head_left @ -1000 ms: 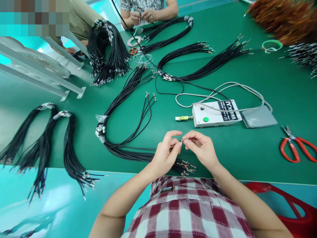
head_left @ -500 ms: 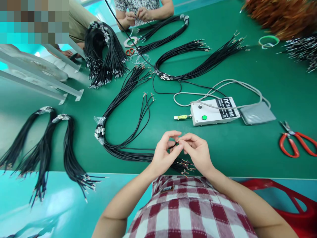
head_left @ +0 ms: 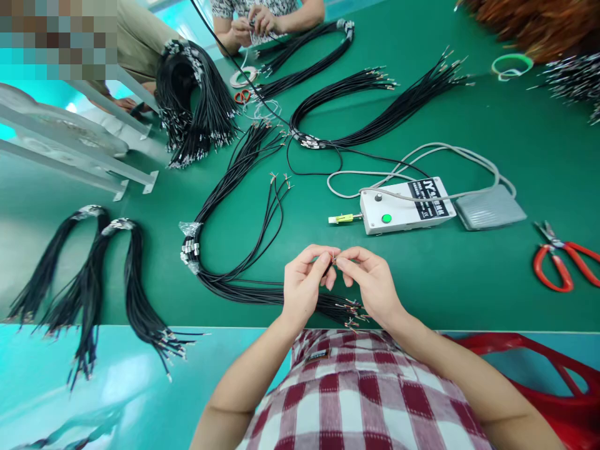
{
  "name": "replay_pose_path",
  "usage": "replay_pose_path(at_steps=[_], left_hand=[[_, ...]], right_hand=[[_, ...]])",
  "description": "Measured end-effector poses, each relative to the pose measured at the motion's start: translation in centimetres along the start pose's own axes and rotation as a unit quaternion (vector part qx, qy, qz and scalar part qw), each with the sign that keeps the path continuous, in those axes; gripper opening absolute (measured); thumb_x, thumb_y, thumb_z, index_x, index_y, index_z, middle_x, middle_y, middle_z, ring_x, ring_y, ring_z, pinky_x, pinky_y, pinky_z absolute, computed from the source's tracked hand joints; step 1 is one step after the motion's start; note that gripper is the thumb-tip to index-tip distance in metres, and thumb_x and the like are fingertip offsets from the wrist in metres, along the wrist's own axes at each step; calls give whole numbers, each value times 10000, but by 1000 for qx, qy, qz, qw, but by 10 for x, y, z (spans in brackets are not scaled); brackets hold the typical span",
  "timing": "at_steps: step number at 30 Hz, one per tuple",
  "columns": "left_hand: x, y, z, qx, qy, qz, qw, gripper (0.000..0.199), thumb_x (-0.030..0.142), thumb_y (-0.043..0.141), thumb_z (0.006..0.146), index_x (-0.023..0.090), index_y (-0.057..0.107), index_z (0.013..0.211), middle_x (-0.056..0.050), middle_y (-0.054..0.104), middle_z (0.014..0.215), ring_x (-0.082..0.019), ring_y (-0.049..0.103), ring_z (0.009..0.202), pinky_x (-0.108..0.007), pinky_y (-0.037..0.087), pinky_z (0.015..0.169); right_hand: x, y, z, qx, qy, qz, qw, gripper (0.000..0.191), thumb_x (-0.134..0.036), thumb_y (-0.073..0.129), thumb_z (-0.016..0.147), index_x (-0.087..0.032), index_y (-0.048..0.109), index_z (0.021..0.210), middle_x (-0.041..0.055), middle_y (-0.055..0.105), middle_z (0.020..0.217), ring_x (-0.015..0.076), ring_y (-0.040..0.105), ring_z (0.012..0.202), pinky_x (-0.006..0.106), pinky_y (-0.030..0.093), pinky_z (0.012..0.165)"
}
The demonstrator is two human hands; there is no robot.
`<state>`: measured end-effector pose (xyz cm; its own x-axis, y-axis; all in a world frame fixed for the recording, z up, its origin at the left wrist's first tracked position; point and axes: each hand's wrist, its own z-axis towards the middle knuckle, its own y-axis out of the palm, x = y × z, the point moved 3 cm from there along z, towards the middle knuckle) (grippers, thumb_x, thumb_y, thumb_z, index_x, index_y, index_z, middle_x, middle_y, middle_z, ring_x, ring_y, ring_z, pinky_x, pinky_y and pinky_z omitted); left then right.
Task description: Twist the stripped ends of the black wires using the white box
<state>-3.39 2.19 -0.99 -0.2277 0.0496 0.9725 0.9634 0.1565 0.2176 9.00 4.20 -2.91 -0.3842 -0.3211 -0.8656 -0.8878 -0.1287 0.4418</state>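
Note:
Near the table's front edge, my left hand [head_left: 304,281] is closed on a black cable [head_left: 328,267] close to its stripped end. My right hand [head_left: 371,281] pinches at the thin wires of that same end, its fingertips almost meeting the left ones. The fingers hide most of the cable tip. Below and behind my hands runs a bundle of black cables [head_left: 248,292], curving left to a plastic-wrapped middle [head_left: 190,248]; its stripped copper-coloured ends [head_left: 351,310] lie under my wrists.
Beyond my hands sits a white box with a green button [head_left: 407,209], beside a grey pedal [head_left: 490,208]. Red-handled pliers [head_left: 553,257] lie right. More cable bundles [head_left: 197,106] hang or lie left and far. Across the green table [head_left: 469,275], a co-worker's hands [head_left: 255,25] handle something small.
My left hand has turned more upright, its thumb and finger now pinching at the cable tip. My right fingertips have shifted slightly. The whole view has moved a little.

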Motion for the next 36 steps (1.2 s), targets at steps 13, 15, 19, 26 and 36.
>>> replay_pose_path(at_steps=[13, 15, 19, 26, 36], left_hand=[[7, 3, 5, -49, -111, -87, 989, 280, 369, 690, 859, 112, 742, 955, -8, 597, 639, -52, 434, 422, -212, 254, 418], [7, 3, 5, -55, -112, -93, 988, 262, 363, 693, 854, 114, 733, 924, -7, 598, 651, -51, 437, 422, -212, 250, 411], [6, 2, 5, -46, -116, -97, 987, 226, 352, 698, 851, 130, 695, 892, 15, 569, 646, -48, 439, 420, -203, 264, 405], [6, 1, 5, -34, -119, -93, 988, 206, 339, 702, 848, 143, 660, 893, 14, 578, 710, -42, 455, 424, -196, 289, 414], [5, 1, 3, -24, -68, -35, 997, 177, 325, 685, 883, 170, 601, 868, 39, 538, 702, -44, 474, 438, -193, 344, 438]], right_hand=[[1, 1, 0, 7, 3, -12, 1000, 214, -400, 801, 742, -212, 699, 757, -35, 615, 660, 84, 466, 522, 238, 425, 534], [0, 1, -1, 4, -2, -14, 1000, 197, -383, 796, 749, -212, 699, 763, -39, 607, 652, 82, 470, 519, 231, 425, 527], [1, 0, 0, -3, -9, -6, 1000, 157, -349, 791, 759, -213, 715, 776, -39, 614, 662, 73, 471, 516, 218, 419, 514], [2, 1, 0, -1, -11, -12, 1000, 162, -353, 794, 755, -210, 719, 757, -25, 644, 694, 77, 474, 523, 224, 433, 515], [-7, -4, 1, -4, -99, -112, 989, 100, -297, 718, 832, -203, 709, 799, -14, 616, 737, 93, 529, 566, 239, 457, 529]])
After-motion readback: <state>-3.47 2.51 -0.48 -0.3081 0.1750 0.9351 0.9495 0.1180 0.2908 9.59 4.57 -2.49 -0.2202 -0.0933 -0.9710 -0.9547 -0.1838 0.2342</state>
